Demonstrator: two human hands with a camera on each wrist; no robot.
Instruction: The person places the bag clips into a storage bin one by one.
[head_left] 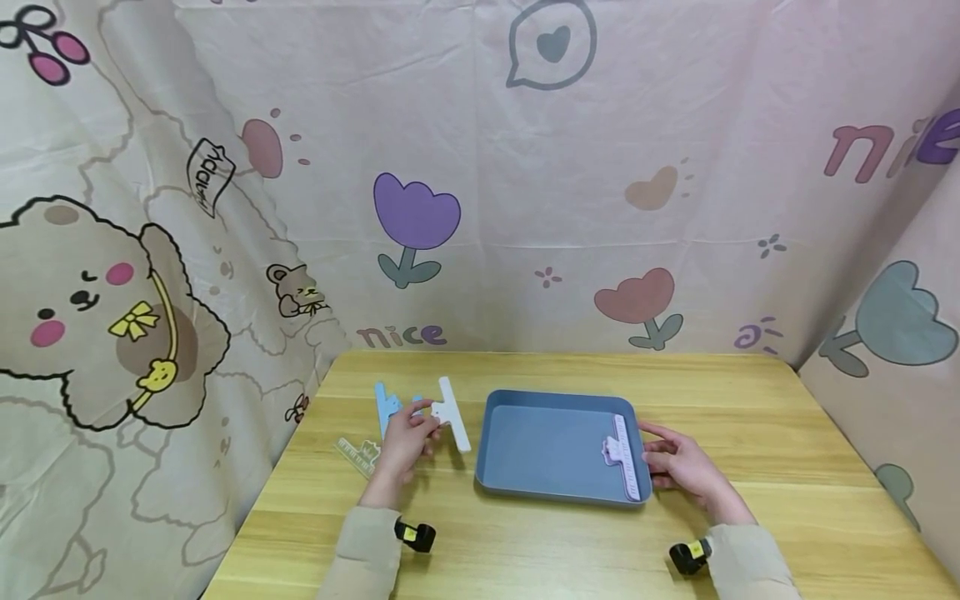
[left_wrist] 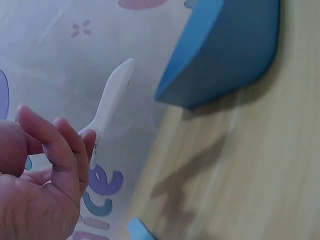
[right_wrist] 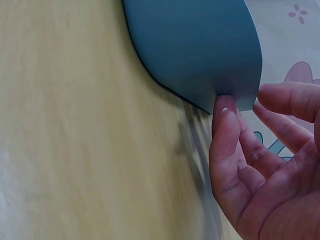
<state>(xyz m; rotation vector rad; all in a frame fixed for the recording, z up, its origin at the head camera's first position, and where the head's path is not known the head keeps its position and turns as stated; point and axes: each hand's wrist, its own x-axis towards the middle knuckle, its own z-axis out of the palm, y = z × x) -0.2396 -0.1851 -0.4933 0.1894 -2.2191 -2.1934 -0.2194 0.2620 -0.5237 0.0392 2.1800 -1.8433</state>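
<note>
My left hand [head_left: 405,446] pinches a white ruler clip [head_left: 453,417] by its handle end, above the table to the left of the tray. In the left wrist view the clip's long bar [left_wrist: 111,100] points up, away from the fingers. A blue-grey rectangular tray [head_left: 540,450] lies in front of me. Inside it, along the right wall, sits a light purple ruler clip [head_left: 626,462]. My right hand [head_left: 686,467] rests its fingertips against the tray's right outer wall; the right wrist view shows them touching the blue wall [right_wrist: 200,50] near its corner.
Left of the tray lie a light blue clip [head_left: 382,404], partly hidden behind my left hand, and a beige ruler clip [head_left: 356,457]. All stand on a wooden table [head_left: 555,554]. A printed curtain [head_left: 495,292] hangs along the back and sides.
</note>
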